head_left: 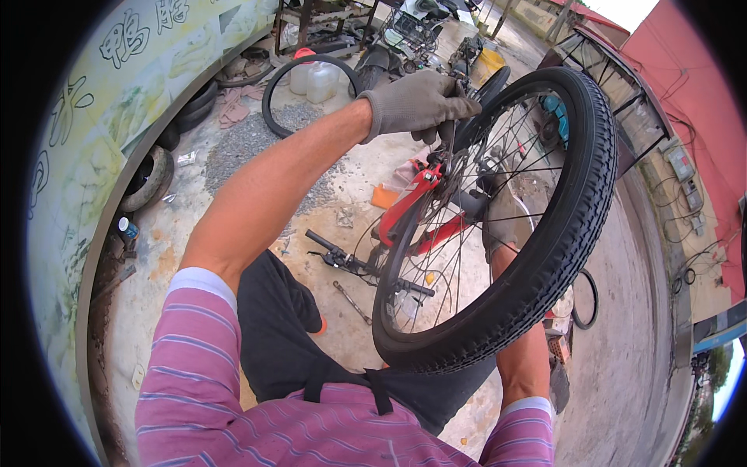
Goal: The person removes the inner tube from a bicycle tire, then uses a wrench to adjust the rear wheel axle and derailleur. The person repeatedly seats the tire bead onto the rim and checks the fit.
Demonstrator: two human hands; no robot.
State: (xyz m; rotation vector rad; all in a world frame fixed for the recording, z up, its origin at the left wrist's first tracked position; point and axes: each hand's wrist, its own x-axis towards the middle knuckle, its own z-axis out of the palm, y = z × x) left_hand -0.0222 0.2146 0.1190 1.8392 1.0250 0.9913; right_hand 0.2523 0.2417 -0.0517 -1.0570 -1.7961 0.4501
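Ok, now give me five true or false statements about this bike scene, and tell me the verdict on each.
1. The left hand wears a greyish glove. True.
2. The bicycle's painted tubing is green. False: it is red.
3. The right hand shows through the spokes of the raised wheel. True.
4. The long metal tool is in the right hand. False: it lies on the ground.
5. The raised wheel's tyre has a knobbly black tread. True.
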